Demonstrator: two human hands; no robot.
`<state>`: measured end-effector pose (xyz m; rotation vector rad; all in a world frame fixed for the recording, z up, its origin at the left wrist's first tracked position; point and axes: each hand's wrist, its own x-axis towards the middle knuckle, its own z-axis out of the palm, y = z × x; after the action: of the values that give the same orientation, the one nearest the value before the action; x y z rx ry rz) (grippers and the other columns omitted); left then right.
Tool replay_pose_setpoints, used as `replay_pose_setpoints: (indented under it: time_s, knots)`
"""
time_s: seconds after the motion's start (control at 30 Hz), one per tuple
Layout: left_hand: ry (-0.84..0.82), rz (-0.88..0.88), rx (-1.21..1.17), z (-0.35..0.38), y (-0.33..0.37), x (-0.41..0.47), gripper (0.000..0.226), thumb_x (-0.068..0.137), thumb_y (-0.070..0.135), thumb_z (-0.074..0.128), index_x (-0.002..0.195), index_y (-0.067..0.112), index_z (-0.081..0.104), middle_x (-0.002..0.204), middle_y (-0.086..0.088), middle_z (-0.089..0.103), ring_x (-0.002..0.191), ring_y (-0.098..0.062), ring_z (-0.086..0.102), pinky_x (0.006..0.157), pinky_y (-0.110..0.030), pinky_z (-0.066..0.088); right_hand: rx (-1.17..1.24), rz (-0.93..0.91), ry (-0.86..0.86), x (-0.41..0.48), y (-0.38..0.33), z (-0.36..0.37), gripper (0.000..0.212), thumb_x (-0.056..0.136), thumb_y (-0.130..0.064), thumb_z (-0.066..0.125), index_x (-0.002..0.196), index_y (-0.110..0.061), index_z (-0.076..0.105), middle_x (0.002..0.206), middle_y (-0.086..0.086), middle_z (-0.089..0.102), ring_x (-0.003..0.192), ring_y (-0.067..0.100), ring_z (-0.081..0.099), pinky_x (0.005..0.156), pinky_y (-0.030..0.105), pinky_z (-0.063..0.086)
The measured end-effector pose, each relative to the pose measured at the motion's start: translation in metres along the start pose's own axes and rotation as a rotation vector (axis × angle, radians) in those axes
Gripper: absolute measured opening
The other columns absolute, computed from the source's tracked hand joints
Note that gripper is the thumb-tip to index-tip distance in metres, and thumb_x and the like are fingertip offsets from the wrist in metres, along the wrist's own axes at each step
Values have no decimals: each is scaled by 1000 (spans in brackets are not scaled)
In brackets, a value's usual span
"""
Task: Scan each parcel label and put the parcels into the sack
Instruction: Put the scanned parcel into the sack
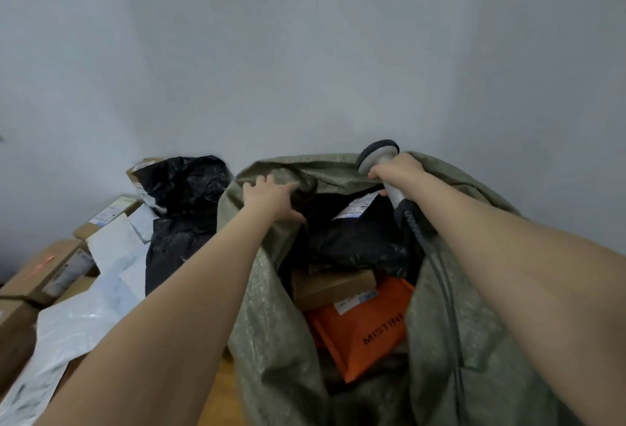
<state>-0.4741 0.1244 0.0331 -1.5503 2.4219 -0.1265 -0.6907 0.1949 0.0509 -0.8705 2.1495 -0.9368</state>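
A pale grey wall (305, 52) fills the upper half of the view. Below it the olive-green woven sack (271, 324) stands open, its mouth spread wide between the two arms. To the left of the sack lies a heap of parcels still outside it: cardboard boxes (44, 273), white plastic mailers (84, 317) and a crumpled black plastic parcel (183, 222).

Inside the sack, a black bagged parcel (352, 239) with a white label (355, 207) lies on top, near the far rim. Under it sits a brown cardboard box (332, 285), and under that an orange parcel (366, 334) printed with dark letters.

The left hand (271, 197) presses on the sack's far left rim, fingers spread over the fabric, its grip loose and apart; the black bagged parcel lies just right of it, inside the mouth. The right hand (398, 171) has its grip clamped around the handle of a grey barcode scanner (382, 164), head pointing up and away, cable (440, 290) trailing down the sack's right side; the label lies just below and left of this grip
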Motion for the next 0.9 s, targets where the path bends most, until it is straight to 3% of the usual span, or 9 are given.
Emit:
replay_pose_setpoints:
  time_s: [0.1,0.2,0.27,0.4,0.5,0.6,0.67,0.77,0.9]
  knots:
    - [-169,-57,179,20,-7,-46,71,88,55,55,149,36,25,154,-10,25,142,-35,19,113,-61,13,17,-4,-48,-32,15,-6,59,90,-19,67,139,2,42,90,10,62,71,22,67,70,35,58]
    - [-216,-243,224,45,-33,-80,51,100,36,38,149,24,31,157,-14,20,145,-38,12,113,-65,4,-5,-3,-72,-57,42,-6,65,88,-22,70,140,5,42,102,14,62,92,29,67,89,41,56]
    - [-122,-220,190,50,-37,-94,53,98,40,40,149,27,31,156,-14,21,145,-36,10,114,-62,5,-48,7,-50,-71,56,-6,66,87,-28,71,138,5,45,122,18,60,109,33,62,92,39,53]
    - [40,-79,126,43,6,-120,63,90,41,56,147,31,30,154,-12,23,146,-32,10,113,-61,13,-110,4,-36,-102,71,-1,58,88,-28,70,133,2,49,126,18,58,112,32,59,82,34,49]
    - [-105,-59,114,51,35,-150,77,83,54,62,149,38,26,155,-10,20,146,-34,7,108,-70,8,-165,2,-94,-125,89,3,57,90,-25,69,134,4,48,129,18,56,117,32,57,90,32,48]
    - [-264,-215,155,75,19,-185,64,95,40,50,152,27,23,159,-11,13,146,-39,3,111,-67,3,-285,78,-94,-136,118,-5,57,90,-24,68,137,0,47,135,16,53,123,29,54,99,33,47]
    - [-279,-314,169,88,2,-205,57,98,32,41,152,23,25,158,-13,17,146,-39,8,113,-63,4,-329,160,-69,-142,135,-17,55,91,-26,64,138,-3,46,132,14,54,122,28,54,93,32,49]
    - [-217,-284,165,86,1,-213,49,96,29,43,144,21,38,149,-13,32,138,-36,27,112,-56,20,-312,164,23,-150,146,-25,46,85,-29,68,123,-5,56,111,13,59,106,29,61,75,32,48]
    - [-143,-104,29,69,42,-204,60,75,50,68,128,27,54,132,-3,51,124,-28,46,99,-44,38,4,80,-27,-170,133,-12,16,82,-17,68,83,-6,57,80,10,60,75,25,62,75,37,56]
